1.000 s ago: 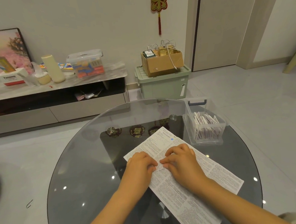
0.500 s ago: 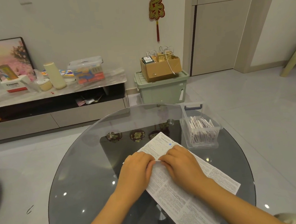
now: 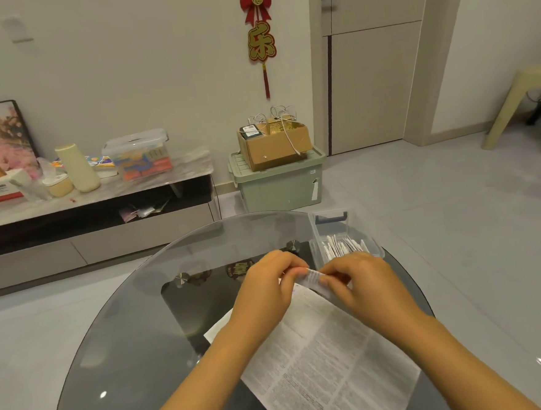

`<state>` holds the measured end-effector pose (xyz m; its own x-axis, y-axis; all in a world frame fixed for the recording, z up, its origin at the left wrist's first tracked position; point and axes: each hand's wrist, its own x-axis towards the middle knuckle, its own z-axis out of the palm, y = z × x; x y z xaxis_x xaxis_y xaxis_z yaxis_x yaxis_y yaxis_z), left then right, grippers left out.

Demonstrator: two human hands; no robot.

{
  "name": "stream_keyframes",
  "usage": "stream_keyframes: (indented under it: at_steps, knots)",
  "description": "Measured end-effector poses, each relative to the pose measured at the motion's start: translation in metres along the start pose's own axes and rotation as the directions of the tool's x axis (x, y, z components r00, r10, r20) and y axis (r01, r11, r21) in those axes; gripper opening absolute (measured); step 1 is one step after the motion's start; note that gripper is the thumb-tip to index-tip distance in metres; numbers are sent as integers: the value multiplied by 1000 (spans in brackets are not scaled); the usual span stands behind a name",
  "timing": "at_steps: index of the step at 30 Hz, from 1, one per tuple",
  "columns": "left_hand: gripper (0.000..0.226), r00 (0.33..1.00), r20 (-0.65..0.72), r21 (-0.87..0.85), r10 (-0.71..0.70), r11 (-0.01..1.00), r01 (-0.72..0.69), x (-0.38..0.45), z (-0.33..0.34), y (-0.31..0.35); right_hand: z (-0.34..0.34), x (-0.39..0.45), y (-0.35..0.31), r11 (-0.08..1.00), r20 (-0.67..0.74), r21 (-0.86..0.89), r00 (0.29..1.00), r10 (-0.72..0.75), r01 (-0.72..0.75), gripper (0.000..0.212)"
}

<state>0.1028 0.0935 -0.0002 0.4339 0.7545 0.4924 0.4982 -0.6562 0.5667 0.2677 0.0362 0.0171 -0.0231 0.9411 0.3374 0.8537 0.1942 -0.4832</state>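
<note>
My left hand [image 3: 265, 288] and right hand [image 3: 361, 283], flat on the paper [image 3: 331, 360] before, now pinch its far end up close together, so I think a fold starts.

The sheet [image 3: 331, 360] lies on the table [image 3: 129, 358]; behind it to the right stands a box [image 3: 315, 233], seemingly with papers [image 3: 342, 249] in it.

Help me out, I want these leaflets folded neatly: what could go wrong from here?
1. The left hand and right hand pinch only the far end of the printed sheet. Its loose near part may slide on the smooth glass table, skewing the fold.
2. The right hand works close to the clear box near the table's edge and might nudge it.
</note>
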Motion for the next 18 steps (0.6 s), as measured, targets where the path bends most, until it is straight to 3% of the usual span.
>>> stream_keyframes:
  at_steps: [5, 9, 13, 18]
  knots:
    - [19, 998, 23, -186, -66, 980, 69, 40, 16, 13, -19, 12, 16, 978, -140, 101, 971, 196, -183, 8]
    - [27, 986, 147, -104, -73, 991, 89, 68, 38, 14, -30, 23, 42, 925, -320, 156, 868, 379, -346, 8]
    - [32, 920, 388, 116, 53, 988, -106, 82, 57, 11, -27, 33, 59, 885, -365, 178, 807, 465, -430, 8]
    - [55, 800, 565, 175, 202, 918, -355, 94, 74, 3, -17, 43, 65, 862, -337, 136, 795, 504, -489, 8]
